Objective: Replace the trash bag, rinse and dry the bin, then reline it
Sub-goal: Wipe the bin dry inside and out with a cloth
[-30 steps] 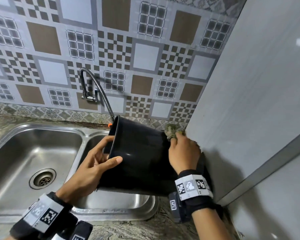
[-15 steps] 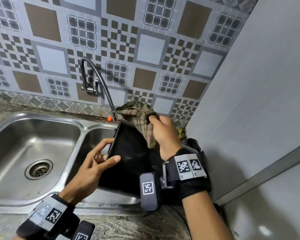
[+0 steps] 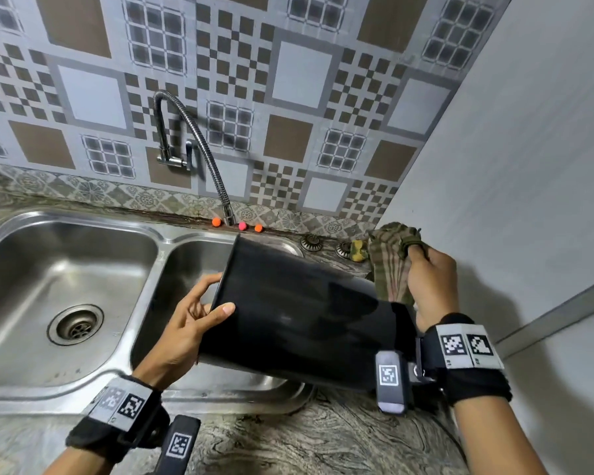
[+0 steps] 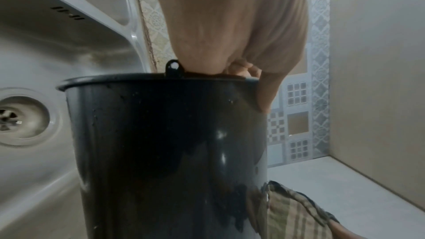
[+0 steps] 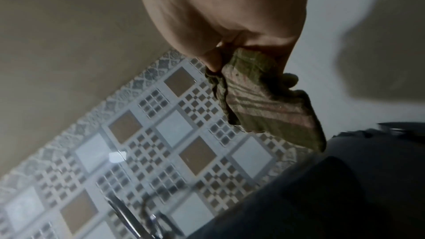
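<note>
- The black bin hangs tipped on its side over the right basin of the sink, long axis near level, mouth pointing left toward the drain side, base toward the right.
- The left hand grips the rim, fingers inside, thumb outside.
- The right hand, at the base end, clutches a striped cloth; the cloth seems to touch the bin's wall near the base, though that spot is hard to read.

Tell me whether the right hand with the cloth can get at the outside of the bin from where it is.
Probably yes. The right hand grips the cloth beside the bin, near its base end; the left hand holds only the rim, leaving the wall bare.
</note>
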`<state>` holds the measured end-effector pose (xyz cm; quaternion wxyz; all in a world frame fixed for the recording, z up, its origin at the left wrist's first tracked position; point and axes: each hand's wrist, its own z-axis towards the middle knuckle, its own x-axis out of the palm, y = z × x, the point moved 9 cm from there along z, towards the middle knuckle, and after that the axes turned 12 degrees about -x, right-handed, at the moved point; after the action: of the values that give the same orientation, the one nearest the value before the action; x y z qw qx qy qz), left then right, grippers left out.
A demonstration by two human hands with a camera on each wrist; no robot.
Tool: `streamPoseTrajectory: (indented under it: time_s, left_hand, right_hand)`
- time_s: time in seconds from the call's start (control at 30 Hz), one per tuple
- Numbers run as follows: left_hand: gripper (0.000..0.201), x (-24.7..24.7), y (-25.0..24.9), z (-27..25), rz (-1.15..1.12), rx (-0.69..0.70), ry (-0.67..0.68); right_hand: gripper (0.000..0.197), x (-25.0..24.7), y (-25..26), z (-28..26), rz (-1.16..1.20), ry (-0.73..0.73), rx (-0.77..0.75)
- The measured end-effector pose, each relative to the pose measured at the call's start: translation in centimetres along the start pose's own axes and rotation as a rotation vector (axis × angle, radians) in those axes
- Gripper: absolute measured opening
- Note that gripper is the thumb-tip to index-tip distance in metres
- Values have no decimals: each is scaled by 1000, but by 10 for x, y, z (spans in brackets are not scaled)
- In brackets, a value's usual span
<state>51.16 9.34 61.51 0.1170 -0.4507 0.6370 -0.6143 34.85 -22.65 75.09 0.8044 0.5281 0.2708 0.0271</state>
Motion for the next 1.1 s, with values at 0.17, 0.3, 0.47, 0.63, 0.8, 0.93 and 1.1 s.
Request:
streamPoseTrajectory:
  time_s: [0.17,0.3,0.47,0.63,0.8,0.93,1.1]
  left_hand:
    - [48,-4,25,-4,46,-67,33]
    - [46,-11,23,-10,191,-116,57]
    - [12,-15,6,-6,412,-206,-59]
    - [19,-18,-2,17,523,-339,-149]
    - [43,-19,1,19,150,-424,-111]
    - [54,-6,13,5,1,-384,-12]
    - [37,3,15,-14,-31,-251,-41]
  right_hand:
    - [31,10,-11,-17,-244,60,-87]
    - [23,33,-15,-39,-430,158,-196]
    - [28,57,-18,-76,-603,238,-273]
    - [28,58,-6,-95,-594,202,-342]
    - [26,54,-14,-93,-497,153,-332]
    - [28,23,-35,-68,-244,48,-145]
    - [26,-31,-25,-37,-228,-80,-37]
